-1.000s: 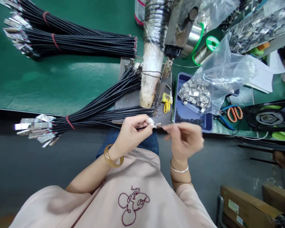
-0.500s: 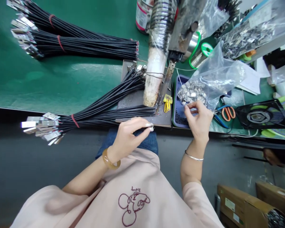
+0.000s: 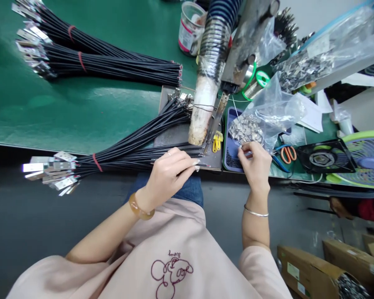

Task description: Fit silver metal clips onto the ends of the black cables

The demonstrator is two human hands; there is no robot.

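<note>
My left hand (image 3: 173, 171) is closed in a pinch on a thin black cable (image 3: 205, 165), whose stripped end pokes out past the fingertips. Beside it lies a banded bundle of black cables (image 3: 127, 135) with metal USB plugs (image 3: 54, 168) at its left end. My right hand (image 3: 256, 164) hovers at the front of a blue tray (image 3: 232, 143), thumb and forefinger pinched on a small shiny metal piece (image 3: 240, 145). Many small metal connector shells (image 3: 247, 128) fill the tray's back part, with tiny black bits (image 3: 233, 161) in front.
A soldering iron (image 3: 216, 118) and a taped extraction hose (image 3: 202, 99) hang over the grey board. Yellow clip (image 3: 217, 142), solder spool (image 3: 258, 85), orange-handled pliers (image 3: 288, 154) and a black fan (image 3: 326, 158) are around. More cable bundles (image 3: 112, 62) lie at the back left.
The view has shifted slightly. In my left hand, a cable end now shows beyond the fingertips. My right hand stays by the tray, and a metal piece now shows at its fingertips.
</note>
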